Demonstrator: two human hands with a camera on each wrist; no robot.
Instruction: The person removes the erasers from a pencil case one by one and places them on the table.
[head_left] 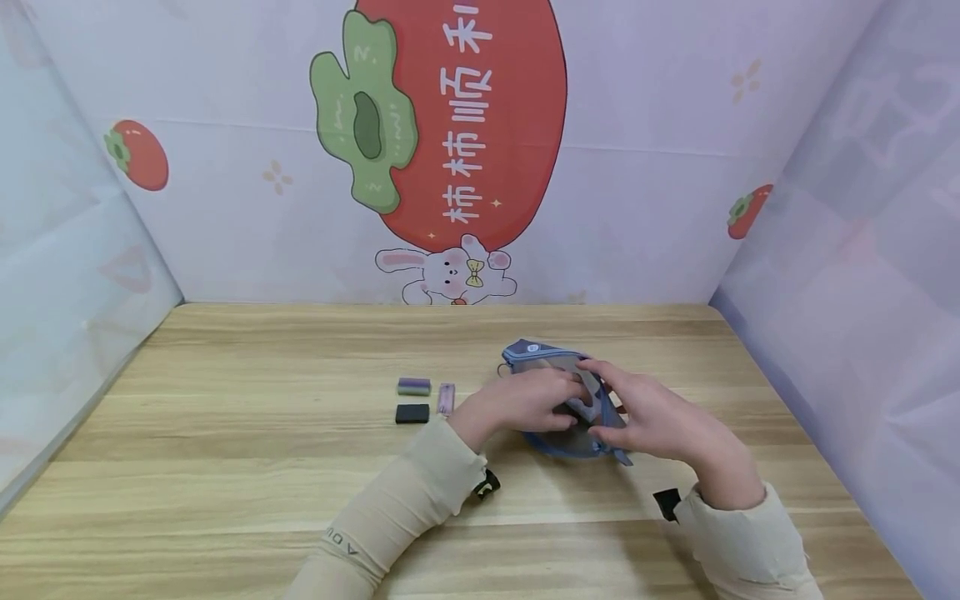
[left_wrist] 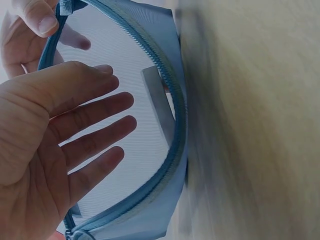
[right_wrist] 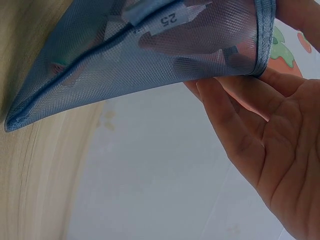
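Presently, the blue mesh pouch (head_left: pixel 538 364) is right of centre on the bench (head_left: pixel 225 500), lying far left to near right, opened nearward. The left hand (head_left: pixel 528 402) reaches in, fingers spread; the right hand (head_left: pixel 660 417) pinches its rim (head_left: pixel 605 407).

Wood-grain table (head_left: pixel 225 500), pale back wall (head_left: pixel 637 208) printed with red fruit (head_left: pixel 517 125) and white rabbit (head_left: pixel 448 271), creased side walls (head_left: pixel 862 308)

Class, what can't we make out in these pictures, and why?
Left wrist view: lower end of the grey bar, hidden behind the zipped rim of the pouch.
Right wrist view: what the reddish shape is, blurred by mesh.
Head view: marks on the pink item, too small to read.
Head view: rest of the right sleeve, cut off by the bottom edge.
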